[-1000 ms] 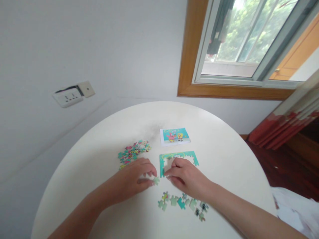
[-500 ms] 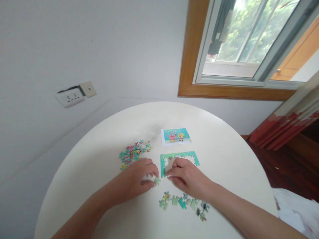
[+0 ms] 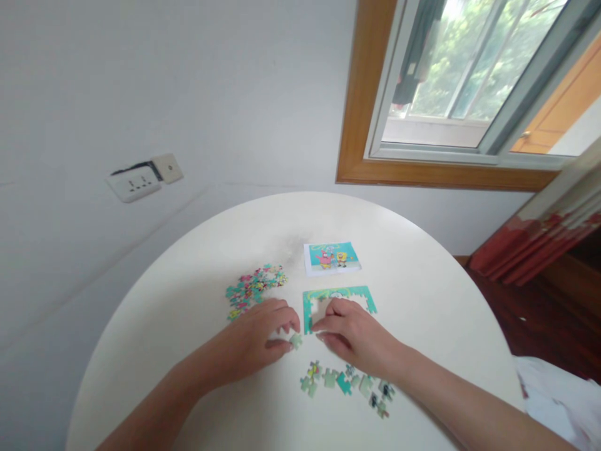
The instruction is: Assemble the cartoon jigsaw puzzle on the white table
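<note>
My left hand (image 3: 267, 332) pinches a pale green jigsaw piece (image 3: 295, 341) between thumb and fingers, just above the white table. Right of it lies the partly joined teal puzzle border (image 3: 307, 310), whose top and left sides show. My right hand (image 3: 350, 329) rests over the border's middle and lower part, its fingertips drawn together at the lower left corner. What those fingertips hold, if anything, is hidden. Beyond the border lies a reference picture (image 3: 334, 257) with a pink and a yellow cartoon figure.
A heap of mixed jigsaw pieces (image 3: 253, 288) lies beyond my left hand. Several loose pieces (image 3: 345, 382) form a row on the near side, partly under my right forearm. The round white table (image 3: 413, 263) stands close to a wall with a socket (image 3: 136, 183) and a window.
Both hands hold almost the same positions, and the pale green piece stays in my left fingers. The view has shifted very slightly.
</note>
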A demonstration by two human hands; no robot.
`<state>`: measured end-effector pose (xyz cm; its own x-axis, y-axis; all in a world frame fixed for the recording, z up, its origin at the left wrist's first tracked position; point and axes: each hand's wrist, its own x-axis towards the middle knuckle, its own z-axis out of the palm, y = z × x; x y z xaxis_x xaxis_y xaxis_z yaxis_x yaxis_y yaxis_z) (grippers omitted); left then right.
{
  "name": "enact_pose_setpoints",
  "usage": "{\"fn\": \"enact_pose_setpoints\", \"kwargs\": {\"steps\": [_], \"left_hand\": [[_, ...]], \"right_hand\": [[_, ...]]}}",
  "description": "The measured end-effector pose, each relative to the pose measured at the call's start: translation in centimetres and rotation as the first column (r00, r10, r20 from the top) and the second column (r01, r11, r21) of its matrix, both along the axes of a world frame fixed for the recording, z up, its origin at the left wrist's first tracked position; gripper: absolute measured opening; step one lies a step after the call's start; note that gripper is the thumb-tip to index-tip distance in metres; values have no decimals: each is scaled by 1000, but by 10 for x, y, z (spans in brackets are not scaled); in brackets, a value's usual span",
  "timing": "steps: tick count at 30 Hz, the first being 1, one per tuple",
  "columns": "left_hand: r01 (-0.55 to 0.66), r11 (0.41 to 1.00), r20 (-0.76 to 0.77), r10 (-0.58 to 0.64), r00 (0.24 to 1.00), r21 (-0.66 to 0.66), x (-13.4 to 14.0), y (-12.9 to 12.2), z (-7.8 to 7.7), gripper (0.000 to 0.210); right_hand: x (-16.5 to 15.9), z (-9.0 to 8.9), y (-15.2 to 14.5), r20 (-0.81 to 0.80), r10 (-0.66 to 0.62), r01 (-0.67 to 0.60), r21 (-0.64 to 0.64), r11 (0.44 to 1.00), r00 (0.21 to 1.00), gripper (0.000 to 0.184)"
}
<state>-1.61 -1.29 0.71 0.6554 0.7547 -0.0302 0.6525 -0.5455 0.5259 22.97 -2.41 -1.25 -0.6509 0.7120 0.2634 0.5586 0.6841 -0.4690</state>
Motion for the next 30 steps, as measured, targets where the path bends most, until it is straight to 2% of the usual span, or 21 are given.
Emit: {"fn": "enact_pose_setpoints", "kwargs": {"steps": [4,10,15,22,25,30], "left_hand": [[6,1000,16,-6,1000,-6,-1,-1,0,22],[-3,1000,-7,3,1000,3,1,-1,2,17],[37,999,15,-37,999,28,0,1,-1,13],[73,997,3,-73,997,-4,0,-1,4,12],[111,994,15,-111,994,-13,1,-2,4,13],[141,990,65,-140,988,-9,7,-5,5,19]], "right_hand": [[1,2,0,-13,-3,3,-3,1000,1000,23],[6,8,1,-131,14,-18,-33,999,991,25],[14,10,4,-113,4,-8,-40,999,994,25],[31,24,5,-69,-45,40,-81,996,997,26],[36,32,1,-10,35,-36,-120,992,999,25],[41,44,-7,53,227,-211,-208,955,973,24]]}}
